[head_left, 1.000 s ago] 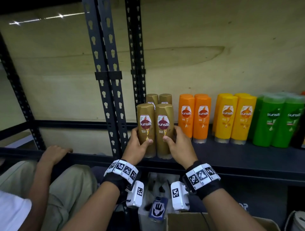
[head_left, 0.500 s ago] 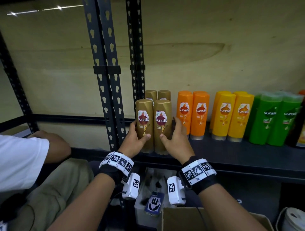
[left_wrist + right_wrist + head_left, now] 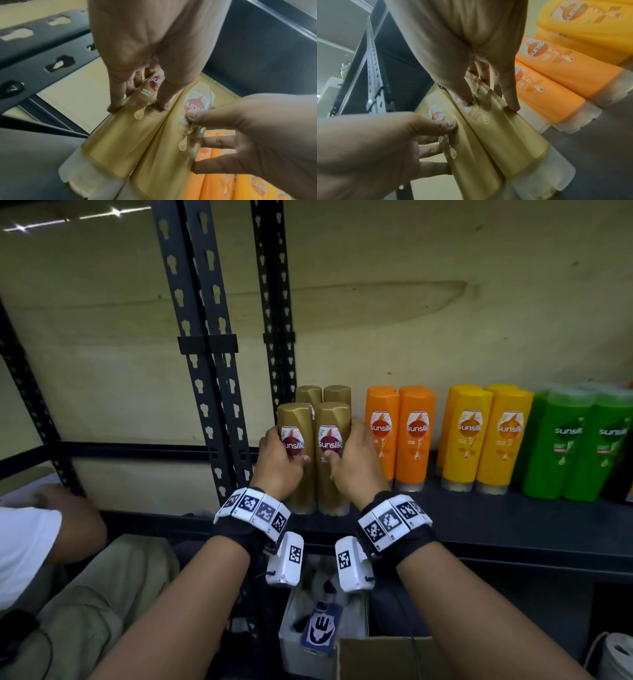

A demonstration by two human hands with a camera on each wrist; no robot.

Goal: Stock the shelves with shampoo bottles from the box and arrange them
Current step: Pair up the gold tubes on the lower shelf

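gold bottles (image 3: 315,460) upright (caps down), gripped

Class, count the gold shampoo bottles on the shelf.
4: front-left gold plastic bottle and front-right, each in a hand; two rear ones directly behind. More may be hidden.

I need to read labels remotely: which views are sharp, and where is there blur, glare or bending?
Head view: sharp, labels on the gold bottles and orange bottles readable; ceiling-light glare top left; the shelf and uprights bend from the wide lens. Left wrist view: soft and smeared, left hand looming large, label partly legible. Right wrist view: blurred too, right hand oversized, orange bottles hazy.
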